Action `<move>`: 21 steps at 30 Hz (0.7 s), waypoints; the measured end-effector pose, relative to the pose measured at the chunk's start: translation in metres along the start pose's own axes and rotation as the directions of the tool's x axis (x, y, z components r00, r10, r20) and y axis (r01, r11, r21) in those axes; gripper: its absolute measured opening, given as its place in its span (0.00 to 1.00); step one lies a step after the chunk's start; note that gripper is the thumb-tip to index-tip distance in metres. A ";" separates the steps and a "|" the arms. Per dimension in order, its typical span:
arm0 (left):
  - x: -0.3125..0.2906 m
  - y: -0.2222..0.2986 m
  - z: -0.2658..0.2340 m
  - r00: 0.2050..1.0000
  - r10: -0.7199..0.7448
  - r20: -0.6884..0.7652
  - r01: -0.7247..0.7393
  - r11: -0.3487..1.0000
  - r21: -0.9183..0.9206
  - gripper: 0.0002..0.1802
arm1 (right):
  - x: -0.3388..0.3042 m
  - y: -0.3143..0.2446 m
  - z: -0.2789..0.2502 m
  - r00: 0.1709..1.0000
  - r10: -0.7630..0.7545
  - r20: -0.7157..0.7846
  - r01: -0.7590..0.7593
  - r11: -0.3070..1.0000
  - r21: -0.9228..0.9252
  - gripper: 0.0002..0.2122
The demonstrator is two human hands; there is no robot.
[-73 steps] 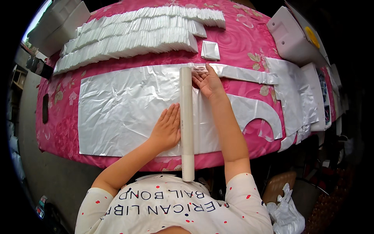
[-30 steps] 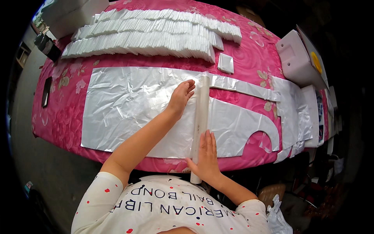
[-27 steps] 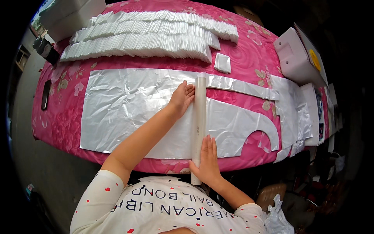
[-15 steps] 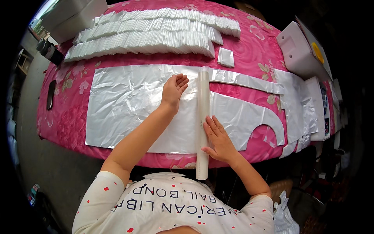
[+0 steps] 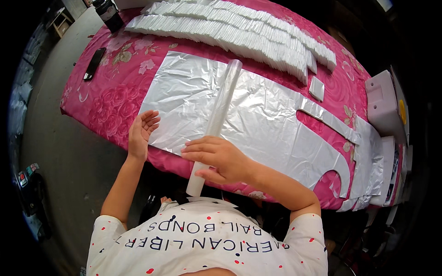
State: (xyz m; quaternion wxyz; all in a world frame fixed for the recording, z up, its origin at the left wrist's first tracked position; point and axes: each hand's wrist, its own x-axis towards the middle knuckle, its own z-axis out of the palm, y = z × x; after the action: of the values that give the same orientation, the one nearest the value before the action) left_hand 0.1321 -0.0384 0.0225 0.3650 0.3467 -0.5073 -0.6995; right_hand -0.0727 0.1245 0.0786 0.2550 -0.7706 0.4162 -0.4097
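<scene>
A thin, shiny white plastic sheet (image 5: 262, 119) lies flat on the table, with curved cut-outs and a strap-like strip at its right end, like a disposable apron. Across its left part rests a long, pale translucent tube (image 5: 220, 106), its near end jutting past the table edge. My right hand (image 5: 218, 158) lies flat on the tube's near part, fingers stretched out and not wrapped round it. My left hand (image 5: 143, 133) hovers by the sheet's near left corner, slightly cupped, fingers extended and holding nothing.
Long rows of folded white plastic packets (image 5: 230, 34) line the far side, with a single folded packet (image 5: 316, 89) nearby. A phone (image 5: 94, 64) and a dark bottle (image 5: 108, 16) are at left. More plastic sheets (image 5: 368, 156) and a white foam box (image 5: 386, 101) stand right.
The tube has rolled leftward over the sheet, with my right hand on it. My left hand has moved from over the sheet to its near left corner. The view has turned.
</scene>
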 end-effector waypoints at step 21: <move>-0.067 0.023 -0.018 0.983 -0.136 -0.124 0.178 0.540 0.823 0.41 | 0.164 0.119 0.112 0.600 0.397 -0.695 -0.556 0.831 -0.004 0.34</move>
State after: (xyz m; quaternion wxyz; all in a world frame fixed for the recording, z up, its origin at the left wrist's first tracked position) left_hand 0.1848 0.0063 0.0477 0.1056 0.5372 -0.7353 -0.3996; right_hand 0.0222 -0.0710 0.0000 0.1020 -0.4537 0.7130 -0.5248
